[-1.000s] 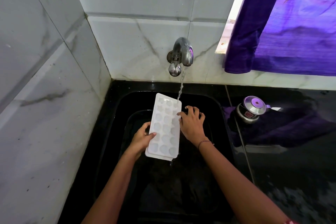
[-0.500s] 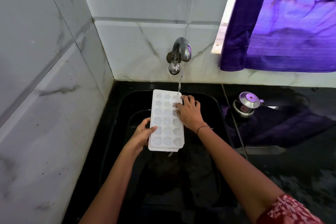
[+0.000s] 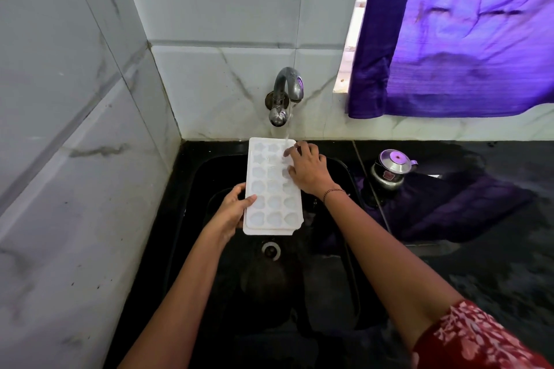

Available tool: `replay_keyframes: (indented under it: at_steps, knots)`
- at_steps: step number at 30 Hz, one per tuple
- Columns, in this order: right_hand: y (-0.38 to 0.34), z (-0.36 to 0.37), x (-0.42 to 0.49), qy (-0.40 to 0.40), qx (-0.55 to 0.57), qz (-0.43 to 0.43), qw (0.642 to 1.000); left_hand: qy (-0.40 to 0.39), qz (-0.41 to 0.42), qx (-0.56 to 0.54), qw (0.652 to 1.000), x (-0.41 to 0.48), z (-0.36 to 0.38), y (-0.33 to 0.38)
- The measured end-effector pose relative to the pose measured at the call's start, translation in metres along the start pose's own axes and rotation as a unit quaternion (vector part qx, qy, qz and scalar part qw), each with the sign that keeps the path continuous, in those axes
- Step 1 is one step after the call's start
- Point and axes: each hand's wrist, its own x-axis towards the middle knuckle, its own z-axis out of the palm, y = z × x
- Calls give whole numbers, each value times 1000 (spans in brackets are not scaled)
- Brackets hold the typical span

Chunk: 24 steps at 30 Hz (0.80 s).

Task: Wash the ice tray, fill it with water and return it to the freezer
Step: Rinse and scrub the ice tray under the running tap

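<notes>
Head view. A white ice tray (image 3: 273, 189) is held level over a black sink (image 3: 329, 278), above the drain (image 3: 270, 250), with its cells facing up and its long side running near to far. The left hand (image 3: 232, 213) has its grip closed on the tray's near left edge, thumb on top and fingers beneath. The right hand (image 3: 308, 171) has an open grip: its spread, lightly bent fingers rest on the far right cells and hold nothing. A thin stream of water (image 3: 286, 135) falls from the wall tap (image 3: 286, 93) onto the tray's far right corner, just beside those fingers. On the dark surface (image 3: 494, 263) to the right stands a small metal pot (image 3: 391, 169). A purple curtain (image 3: 464, 39) hangs at far right.
</notes>
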Motion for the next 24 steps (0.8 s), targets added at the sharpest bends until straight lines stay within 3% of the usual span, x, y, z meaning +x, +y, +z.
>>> replay_keyframes:
  at_steps: [24]
  knots:
    - [19, -3, 23, -13, -69, -62, 996, -17, -8, -10, 1000, 22, 22, 3]
